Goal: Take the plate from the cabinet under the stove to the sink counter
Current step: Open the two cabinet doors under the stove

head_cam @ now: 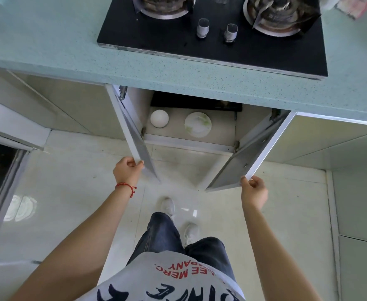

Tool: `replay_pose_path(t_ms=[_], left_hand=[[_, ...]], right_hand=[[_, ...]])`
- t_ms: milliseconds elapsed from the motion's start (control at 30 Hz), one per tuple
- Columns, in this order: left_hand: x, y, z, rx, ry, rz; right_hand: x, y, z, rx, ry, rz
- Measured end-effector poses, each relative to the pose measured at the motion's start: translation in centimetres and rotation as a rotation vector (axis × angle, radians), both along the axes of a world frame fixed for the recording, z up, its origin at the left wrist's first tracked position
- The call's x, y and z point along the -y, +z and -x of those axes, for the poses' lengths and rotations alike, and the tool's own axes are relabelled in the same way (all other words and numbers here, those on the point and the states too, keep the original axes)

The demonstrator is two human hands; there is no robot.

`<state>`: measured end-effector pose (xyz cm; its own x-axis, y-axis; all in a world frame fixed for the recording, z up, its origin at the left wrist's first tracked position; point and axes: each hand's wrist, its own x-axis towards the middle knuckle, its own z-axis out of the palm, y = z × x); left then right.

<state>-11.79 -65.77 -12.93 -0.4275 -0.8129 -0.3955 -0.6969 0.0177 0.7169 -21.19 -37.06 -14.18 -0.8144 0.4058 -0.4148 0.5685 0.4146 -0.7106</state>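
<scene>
Below the black gas stove (213,40), the cabinet is seen standing open, its two doors swung outward toward the near side. The left door (134,135) is pinched at its near corner by the left hand (127,170), fingers curled over the edge and thumb beneath; a red string bracelet (127,187) is worn at that wrist. The right door (252,153) is gripped in the same manner at its near corner by the right hand (254,193). Nothing else is held by either hand.

On the cabinet floor (176,131) the plate (197,124) is seen lying flat, white with faint green marks, right of centre and near the front edge. A white bowl (159,118), apparently turned upside down, is set to its left, well apart from it.

Only the opening of the cabinet is judged to be done. The plate is not yet touched; it remains to be reached for, lifted out between the doors and carried to the sink counter, which is not visible here. The pale green table (48,51) around the stove is shown mostly bare.
</scene>
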Motion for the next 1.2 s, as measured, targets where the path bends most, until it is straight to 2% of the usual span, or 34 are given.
replay_pose_path(t_ms=[333, 667, 967, 1100, 1200], left_hand=[[1.8, 0.7, -3.6, 0.048, 0.112, 0.043], [2.4, 0.2, -5.1, 0.066, 0.168, 0.084], [3.0, 0.2, -6.7, 0.100, 0.341, 0.102], [1.2, 0.0, -6.9, 0.062, 0.284, 0.032], [-0.9, 0.0, -6.5, 0.027, 0.181, -0.028]], right_hand=[[-2.7, 0.6, -1.6, -0.040, -0.061, -0.085], [-6.3, 1.2, -2.6, -0.030, -0.145, -0.090], [-8.5, 0.9, -3.5, -0.009, -0.310, -0.039], [-7.6, 0.7, -4.2, 0.017, -0.370, 0.003], [-5.8, 0.5, -5.2, 0.042, -0.218, 0.057]])
